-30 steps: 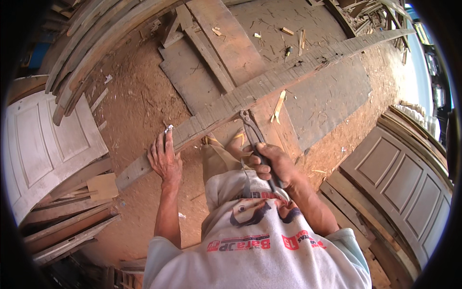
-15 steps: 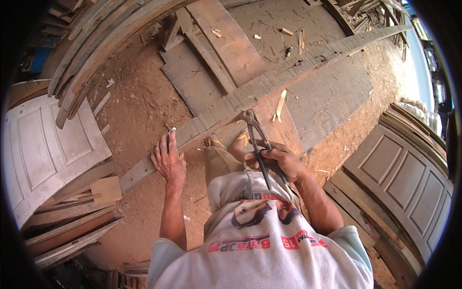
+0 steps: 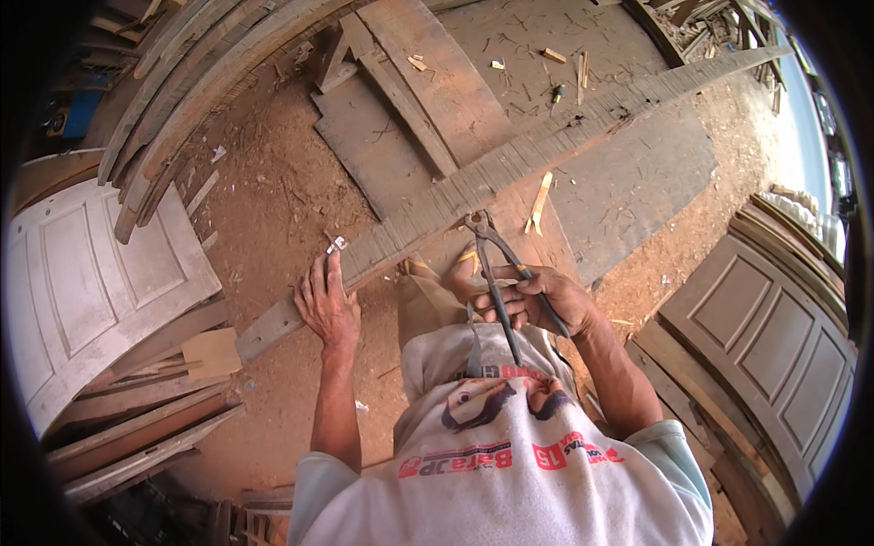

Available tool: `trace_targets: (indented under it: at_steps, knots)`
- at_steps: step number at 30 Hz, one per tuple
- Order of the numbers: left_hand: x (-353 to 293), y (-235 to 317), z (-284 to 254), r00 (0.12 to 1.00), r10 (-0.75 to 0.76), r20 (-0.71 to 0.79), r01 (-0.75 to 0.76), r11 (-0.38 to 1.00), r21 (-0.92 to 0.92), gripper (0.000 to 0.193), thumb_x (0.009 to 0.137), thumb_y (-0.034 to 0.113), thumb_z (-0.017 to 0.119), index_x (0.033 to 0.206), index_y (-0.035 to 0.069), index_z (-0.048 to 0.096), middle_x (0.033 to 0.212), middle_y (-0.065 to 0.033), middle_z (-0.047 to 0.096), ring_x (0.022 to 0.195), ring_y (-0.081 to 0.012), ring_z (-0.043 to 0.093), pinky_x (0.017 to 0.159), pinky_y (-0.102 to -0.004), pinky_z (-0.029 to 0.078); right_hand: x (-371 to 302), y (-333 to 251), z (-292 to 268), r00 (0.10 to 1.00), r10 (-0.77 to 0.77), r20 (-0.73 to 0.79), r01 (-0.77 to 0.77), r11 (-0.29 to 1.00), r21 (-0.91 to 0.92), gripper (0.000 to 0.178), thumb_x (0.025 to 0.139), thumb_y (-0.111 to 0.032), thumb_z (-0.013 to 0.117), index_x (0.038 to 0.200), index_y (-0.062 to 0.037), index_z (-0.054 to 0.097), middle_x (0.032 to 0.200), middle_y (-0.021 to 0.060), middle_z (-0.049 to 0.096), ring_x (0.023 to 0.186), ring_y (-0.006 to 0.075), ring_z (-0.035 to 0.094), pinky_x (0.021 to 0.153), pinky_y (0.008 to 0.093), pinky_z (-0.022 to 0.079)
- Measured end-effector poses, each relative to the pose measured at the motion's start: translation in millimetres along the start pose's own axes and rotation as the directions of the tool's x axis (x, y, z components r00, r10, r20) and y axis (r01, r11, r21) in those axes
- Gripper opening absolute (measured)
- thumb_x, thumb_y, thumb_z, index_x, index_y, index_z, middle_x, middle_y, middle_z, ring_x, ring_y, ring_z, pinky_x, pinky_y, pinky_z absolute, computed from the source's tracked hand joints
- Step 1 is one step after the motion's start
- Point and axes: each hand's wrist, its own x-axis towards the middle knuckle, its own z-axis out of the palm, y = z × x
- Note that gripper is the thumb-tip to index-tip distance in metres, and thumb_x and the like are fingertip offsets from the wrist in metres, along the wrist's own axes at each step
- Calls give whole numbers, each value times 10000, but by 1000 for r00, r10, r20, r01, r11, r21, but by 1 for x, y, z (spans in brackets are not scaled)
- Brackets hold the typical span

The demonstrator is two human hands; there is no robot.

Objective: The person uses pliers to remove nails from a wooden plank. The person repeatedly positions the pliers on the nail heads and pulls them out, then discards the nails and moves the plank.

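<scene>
A long grey board (image 3: 428, 214) runs slantwise in front of me, its upper face marked with many crosswise lines. My left hand (image 3: 326, 305) rests on its near-left part, fingers spread and holding nothing. Just past the fingertips shows a small white scrap (image 3: 337, 244); I cannot tell whether they touch it. In my right hand (image 3: 551, 300) are long-handled pincers (image 3: 499, 264), their dark handles spread apart. The pincers' head is by the board's near edge; whether it touches the wood is unclear.
Planks and a panel (image 3: 446, 73) lie beyond the board, with nails and wood bits scattered about. A split yellowish wood piece (image 3: 539, 205) is right of the pincers. White (image 3: 100, 282) and brown (image 3: 760, 332) panelled doors flank me. Curved timbers (image 3: 173, 118) are stacked far left.
The pincers' handles are farther apart than before, and my right hand's fingers have shifted on them. The whole view has slid slightly; my left hand stays on the board.
</scene>
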Motion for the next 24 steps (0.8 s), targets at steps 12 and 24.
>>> trace_targets:
  at_steps: [12, 24]
  knots:
    - [-2, 1, 4, 998, 25, -59, -26, 1000, -4, 1086, 615, 50, 961, 1543, 224, 424, 1488, -96, 516, 1370, -332, 507, 1144, -557, 401, -1, -6, 2, 991, 118, -58, -107, 982, 153, 442, 1077, -311, 492, 1388, 2, 518, 859, 85, 607, 620, 186, 591, 534, 273, 500]
    - [-4, 0, 8, 1000, -1, -27, 3, 998, 56, 1061, 644, 87, 967, 1540, 228, 419, 1485, -104, 514, 1382, -332, 497, 1154, -573, 400, 25, 58, 28, 930, -167, -328, 77, 960, -271, 306, 1105, -308, 497, 1181, -20, 567, 811, 34, 524, 594, 138, 495, 512, 311, 471]
